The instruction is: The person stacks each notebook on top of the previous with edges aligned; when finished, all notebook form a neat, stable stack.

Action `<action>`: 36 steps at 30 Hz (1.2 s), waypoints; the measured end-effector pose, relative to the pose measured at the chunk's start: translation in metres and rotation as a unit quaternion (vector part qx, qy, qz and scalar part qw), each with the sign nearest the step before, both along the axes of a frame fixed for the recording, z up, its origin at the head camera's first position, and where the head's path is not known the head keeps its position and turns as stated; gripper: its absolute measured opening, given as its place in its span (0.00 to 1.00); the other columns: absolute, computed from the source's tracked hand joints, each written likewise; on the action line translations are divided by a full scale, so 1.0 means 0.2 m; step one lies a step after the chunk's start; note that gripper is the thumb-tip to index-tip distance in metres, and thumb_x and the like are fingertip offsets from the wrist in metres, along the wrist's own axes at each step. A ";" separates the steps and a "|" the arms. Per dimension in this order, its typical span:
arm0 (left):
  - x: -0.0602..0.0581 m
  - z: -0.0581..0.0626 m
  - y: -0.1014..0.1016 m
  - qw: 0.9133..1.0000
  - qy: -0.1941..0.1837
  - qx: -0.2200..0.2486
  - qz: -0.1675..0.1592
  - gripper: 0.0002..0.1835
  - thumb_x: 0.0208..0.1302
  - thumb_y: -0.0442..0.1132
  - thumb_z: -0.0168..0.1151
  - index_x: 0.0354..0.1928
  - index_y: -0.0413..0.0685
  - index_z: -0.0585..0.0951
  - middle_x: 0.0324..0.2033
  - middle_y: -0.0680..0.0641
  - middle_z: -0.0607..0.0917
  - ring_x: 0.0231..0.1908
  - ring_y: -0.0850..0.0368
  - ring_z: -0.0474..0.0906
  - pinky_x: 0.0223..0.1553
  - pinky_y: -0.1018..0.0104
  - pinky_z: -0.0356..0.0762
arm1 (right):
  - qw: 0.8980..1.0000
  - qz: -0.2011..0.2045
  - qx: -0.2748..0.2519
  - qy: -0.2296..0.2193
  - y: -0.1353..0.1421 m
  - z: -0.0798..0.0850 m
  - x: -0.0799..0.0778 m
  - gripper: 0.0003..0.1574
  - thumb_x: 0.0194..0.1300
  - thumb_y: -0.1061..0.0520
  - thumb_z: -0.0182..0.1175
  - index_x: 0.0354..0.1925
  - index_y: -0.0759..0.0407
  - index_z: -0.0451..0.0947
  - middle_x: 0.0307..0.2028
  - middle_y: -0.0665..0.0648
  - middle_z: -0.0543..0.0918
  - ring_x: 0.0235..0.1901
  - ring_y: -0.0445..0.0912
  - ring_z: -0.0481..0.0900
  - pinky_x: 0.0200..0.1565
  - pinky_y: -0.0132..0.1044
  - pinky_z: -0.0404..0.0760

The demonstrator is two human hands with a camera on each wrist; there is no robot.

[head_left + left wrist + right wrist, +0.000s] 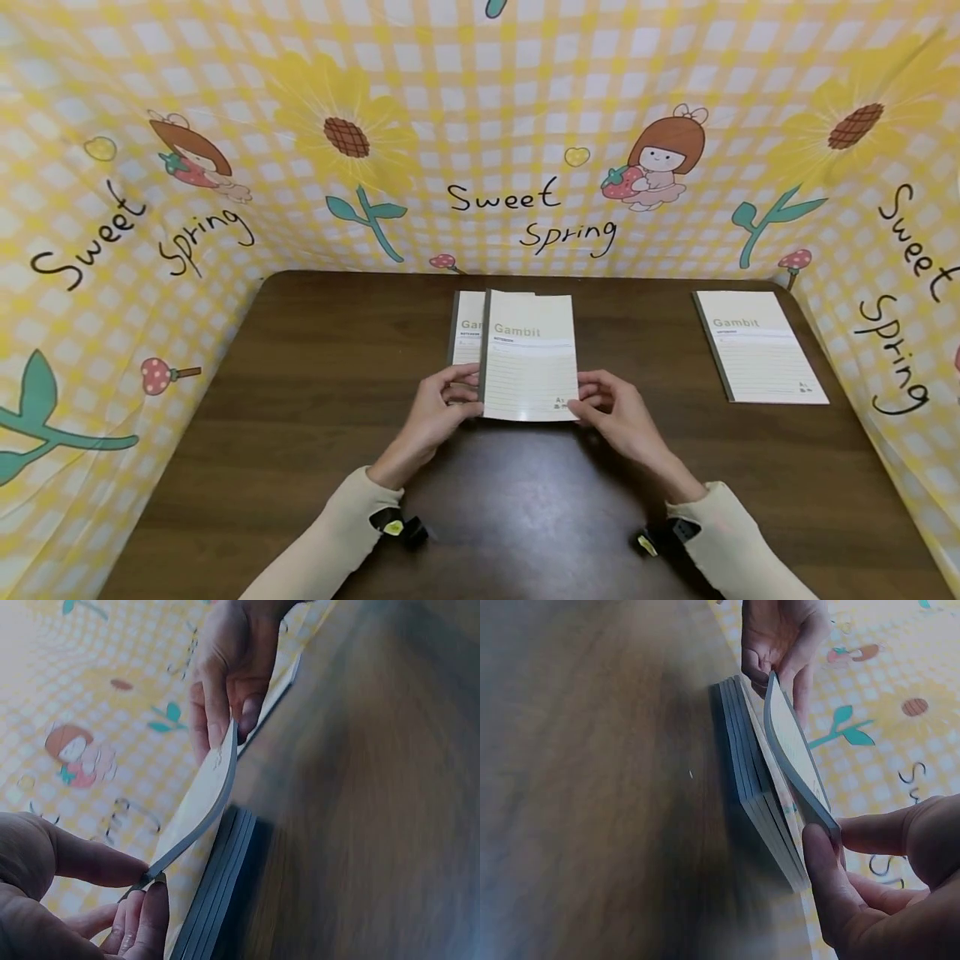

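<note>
Notebook [528, 358] raised over a stack [214, 889] of like notebooks on the counter [300, 467], offset to the stack's right. Long axis runs away from the person. Left hand [442, 400] and right hand [618, 408] about equally near — fingers [105, 864] of each pinching opposite side edges, toward the near corners. Cover reads "Gambit", "NOTEBOOK"; corner print too small to read surely. Far-right notebook [761, 350] — also "Gambit". Cloth backdrop [480, 125]: "Sweet Spring".

Cloth-walled tabletop booth

Yellow gingham fabric [502, 83] printed "Sweet Spring" hangs beyond the hands [438, 408] and to either side of them, enclosing a dark wood-grain table [285, 417] beneath; the wider room cannot be told.
</note>
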State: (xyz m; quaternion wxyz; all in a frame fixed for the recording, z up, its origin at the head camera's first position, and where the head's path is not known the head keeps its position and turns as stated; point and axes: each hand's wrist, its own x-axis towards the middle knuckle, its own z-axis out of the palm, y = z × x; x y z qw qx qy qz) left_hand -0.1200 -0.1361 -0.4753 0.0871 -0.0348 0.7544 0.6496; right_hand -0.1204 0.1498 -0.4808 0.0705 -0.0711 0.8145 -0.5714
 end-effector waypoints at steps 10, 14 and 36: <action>-0.07 -0.02 -0.14 0.999 0.007 -0.037 0.035 0.30 0.58 0.21 0.68 0.65 0.38 0.80 0.54 0.33 0.82 0.46 0.47 0.85 0.35 0.75 0.79 | 1.000 0.006 0.000 0.013 -0.17 -0.04 -0.12 0.23 0.65 0.65 0.71 0.56 0.71 0.80 0.42 0.68 0.86 0.36 0.46 0.86 0.37 0.26 0.81; -0.09 -0.04 -0.16 0.998 -0.008 -0.044 0.044 0.29 0.60 0.22 0.68 0.65 0.39 0.80 0.55 0.34 0.82 0.45 0.51 0.85 0.34 0.75 0.77 | 1.000 0.005 0.000 0.001 -0.19 -0.06 -0.14 0.23 0.65 0.64 0.72 0.57 0.70 0.81 0.43 0.68 0.87 0.37 0.46 0.86 0.37 0.25 0.81; -0.10 -0.11 -0.20 0.993 0.017 -0.096 0.066 0.26 0.62 0.24 0.69 0.64 0.37 0.82 0.51 0.34 0.83 0.44 0.54 0.84 0.41 0.82 0.78 | 0.997 0.014 0.070 0.032 -0.23 -0.10 -0.15 0.27 0.64 0.59 0.74 0.59 0.68 0.84 0.39 0.61 0.88 0.34 0.46 0.88 0.32 0.29 0.84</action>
